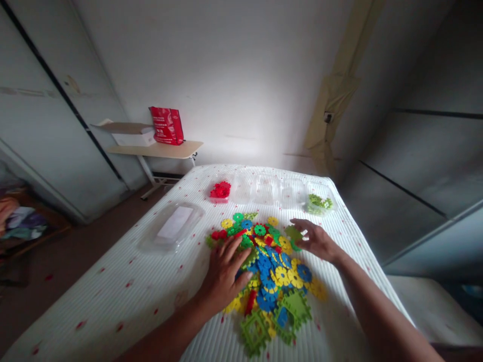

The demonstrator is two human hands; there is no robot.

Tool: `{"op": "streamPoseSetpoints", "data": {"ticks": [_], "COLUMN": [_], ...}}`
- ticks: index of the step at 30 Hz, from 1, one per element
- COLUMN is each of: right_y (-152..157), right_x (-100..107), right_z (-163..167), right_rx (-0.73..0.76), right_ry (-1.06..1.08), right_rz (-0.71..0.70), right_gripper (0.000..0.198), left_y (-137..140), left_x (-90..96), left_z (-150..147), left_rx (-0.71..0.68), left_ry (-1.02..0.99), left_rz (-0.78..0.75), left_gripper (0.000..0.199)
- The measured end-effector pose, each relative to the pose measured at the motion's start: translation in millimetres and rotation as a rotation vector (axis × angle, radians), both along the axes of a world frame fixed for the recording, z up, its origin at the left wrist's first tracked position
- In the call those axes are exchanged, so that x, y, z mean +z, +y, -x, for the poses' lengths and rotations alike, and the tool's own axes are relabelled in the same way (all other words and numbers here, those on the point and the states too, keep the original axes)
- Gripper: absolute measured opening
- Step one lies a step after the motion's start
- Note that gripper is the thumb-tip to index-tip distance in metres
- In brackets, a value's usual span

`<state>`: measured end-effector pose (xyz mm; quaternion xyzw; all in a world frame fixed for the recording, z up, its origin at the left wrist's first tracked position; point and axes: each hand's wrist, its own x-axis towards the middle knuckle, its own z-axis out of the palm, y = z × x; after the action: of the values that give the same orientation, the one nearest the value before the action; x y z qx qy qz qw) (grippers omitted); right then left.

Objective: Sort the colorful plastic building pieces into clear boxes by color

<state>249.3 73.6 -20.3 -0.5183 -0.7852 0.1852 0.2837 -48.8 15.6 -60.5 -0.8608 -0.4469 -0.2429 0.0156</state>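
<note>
White paper [174, 224] lies left of the pile [266, 264], boxed red pieces [221, 189] beyond; left hand [223, 274] spread, I can't tell whether right hand [317, 241] grips.

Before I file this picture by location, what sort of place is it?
Probably a room in a home, perhaps a bedroom: a white ribbed cover spreads over the broad work surface, cloth items lie heaped at the far left, and a red bag stands on a small side table.

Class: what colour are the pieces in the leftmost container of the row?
The pieces are red, best seen in the head view.
</note>
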Motion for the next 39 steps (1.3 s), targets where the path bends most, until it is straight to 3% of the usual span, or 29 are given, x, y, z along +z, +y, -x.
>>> {"op": "streamPoseSetpoints", "data": {"ticks": [4,7,11,15,21,25,32,39], "right_y": [-38,-78,-124,-142,-134,-118,-74,-46], "right_x": [32,40,22,-8,-32,-28,-15,-24], "right_z": [14,19,13,14,23,23,15,-15], "right_rx": [0.197,0.287,0.265,0.254,0.171,0.139,0.018,-0.021], "right_ry": [-0.009,-0.09,-0.241,-0.361,-0.401,-0.37,-0.312,-0.152], "right_rz": [0.034,0.032,-0.123,-0.164,-0.203,-0.253,-0.289,-0.271], "right_gripper": [0.056,0.061,0.066,0.062,0.058,0.054,0.051,0.045], "left_y": [2,-12,-41,-59,-54,-40,-14,-6], "left_x": [8.3,22.0,35.1,31.4,22.6,19.3,12.4,14.3], "left_z": [2,8,9,-1,-17,-23,-35,-35], "left_rx": [0.027,-0.135,-0.458,-0.602,-0.505,-0.411,-0.219,-0.21], "left_ry": [-0.032,-0.024,0.018,0.18,0.256,0.198,0.098,0.085], "left_rz": [-0.076,-0.076,-0.042,-0.019,0.03,-0.025,-0.051,-0.06], "left_gripper": [0.042,0.049,0.068,0.061,0.05,0.04,0.04,0.041]}}
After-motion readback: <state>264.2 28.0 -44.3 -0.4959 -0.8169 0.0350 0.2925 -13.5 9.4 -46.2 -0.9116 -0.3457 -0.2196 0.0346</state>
